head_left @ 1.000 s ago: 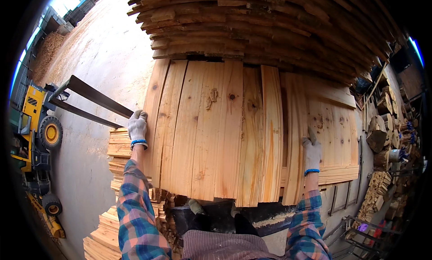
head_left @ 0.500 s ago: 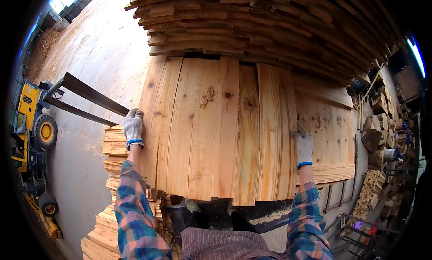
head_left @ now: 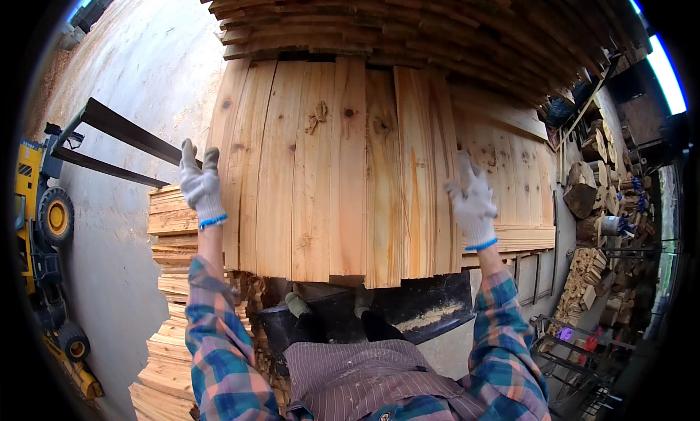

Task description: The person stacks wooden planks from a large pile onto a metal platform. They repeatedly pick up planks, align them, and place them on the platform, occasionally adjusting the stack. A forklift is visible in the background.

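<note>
Light wooden boards (head_left: 313,180) lie side by side in front of me, several with dark knots. My left hand (head_left: 200,182), in a white knit glove with a blue cuff edge, is at the outer edge of the leftmost board, its fingers stretched and apart. On the right, my right hand (head_left: 474,202), gloved the same way, hovers over the rightmost boards of this layer with spread fingers; it is slightly blurred. Neither hand holds anything. Whether the left fingertips touch the wood is hard to tell.
A tall stack of planks (head_left: 408,34) rises beyond the boards. More stacked boards (head_left: 171,217) stand at left, beside dark fork arms (head_left: 127,133) of a yellow wheeled loader (head_left: 55,213). Right of me are a lower board stack (head_left: 510,188), cut logs (head_left: 581,182) and a metal rack (head_left: 583,355).
Both hands have let go of the boards' side edges and opened their fingers. The whole view has shifted, so the boards sit higher and farther left in the picture.
</note>
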Demonstrator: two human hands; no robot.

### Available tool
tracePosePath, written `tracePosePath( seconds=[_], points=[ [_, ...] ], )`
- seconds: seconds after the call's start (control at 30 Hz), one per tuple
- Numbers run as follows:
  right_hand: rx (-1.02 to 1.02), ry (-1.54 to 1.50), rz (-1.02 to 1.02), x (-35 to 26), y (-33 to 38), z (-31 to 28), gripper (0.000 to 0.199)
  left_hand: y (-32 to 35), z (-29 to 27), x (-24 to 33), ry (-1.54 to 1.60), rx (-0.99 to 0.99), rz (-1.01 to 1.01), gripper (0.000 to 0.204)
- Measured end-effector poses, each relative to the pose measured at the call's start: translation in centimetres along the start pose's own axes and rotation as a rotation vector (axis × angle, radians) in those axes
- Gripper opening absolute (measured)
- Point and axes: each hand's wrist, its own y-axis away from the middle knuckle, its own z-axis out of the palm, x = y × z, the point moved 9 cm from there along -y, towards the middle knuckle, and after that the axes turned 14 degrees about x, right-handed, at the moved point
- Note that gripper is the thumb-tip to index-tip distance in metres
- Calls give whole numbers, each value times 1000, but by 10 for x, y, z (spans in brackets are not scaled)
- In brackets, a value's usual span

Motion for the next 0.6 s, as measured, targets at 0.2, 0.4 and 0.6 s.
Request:
tracePosePath(
  seconds=[0.2, 0.4, 0.6],
  points=[
    [-222, -140, -601, -140, 166, -9, 75, 217, -134, -41, -1212, -235, 205, 80],
    [-314, -162, -518, -142, 128, 14, 86, 258, -41, 77, -1661, -960, 455, 93],
    [-446, -43, -535, -141, 126, 39, 110, 262, -39, 64, -1619, -779, 627, 94]
  ],
)
